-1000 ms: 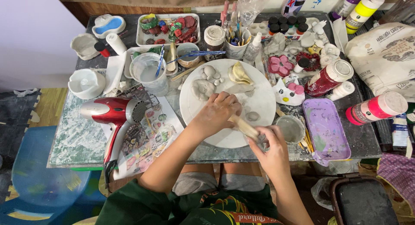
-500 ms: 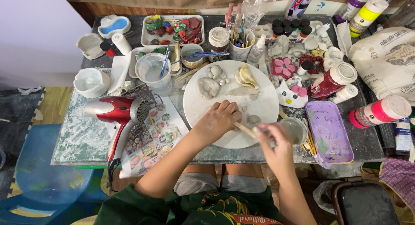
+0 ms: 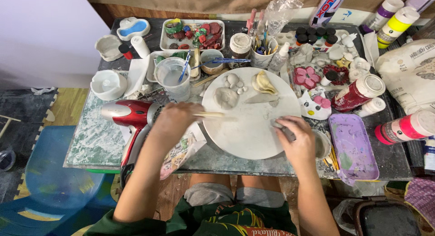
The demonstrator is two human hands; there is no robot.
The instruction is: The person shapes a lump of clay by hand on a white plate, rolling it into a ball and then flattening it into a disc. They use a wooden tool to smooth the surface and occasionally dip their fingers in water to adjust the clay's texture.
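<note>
So the left hand (image 3: 176, 120) is hovering at the left edge of the round white board (image 3: 251, 127), forearm coming up from the bottom of the view, fingers curled in and pinching one end of a thin wooden stick (image 3: 213, 114). The stick is lying roughly level and pointing right across the board. That hand is pretty blurred, so I can't really make out which fingers are doing the holding.

The right hand (image 3: 295, 138) is sitting on the right side of the board, knuckles up, fingers pressed together around a small grey lump of clay (image 3: 277, 124). Only a bit of the lump is peeking out at the fingertips, the rest is tucked under the hand. The grip looks tight, but how far the fingers are wrapping underneath is hidden.

The board is sitting in the middle of the desk (image 3: 90, 141), with a few pale clay pieces (image 3: 226, 98) lying at its far edge. A red hair dryer (image 3: 129, 114) is lying just left of the left hand, its handle partly covered by the forearm. A clear cup of water (image 3: 172, 78) is standing behind that hand. A purple tray (image 3: 353, 145) is lying to the right of the right hand, and a small bowl next to the wrist is mostly covered by it
</note>
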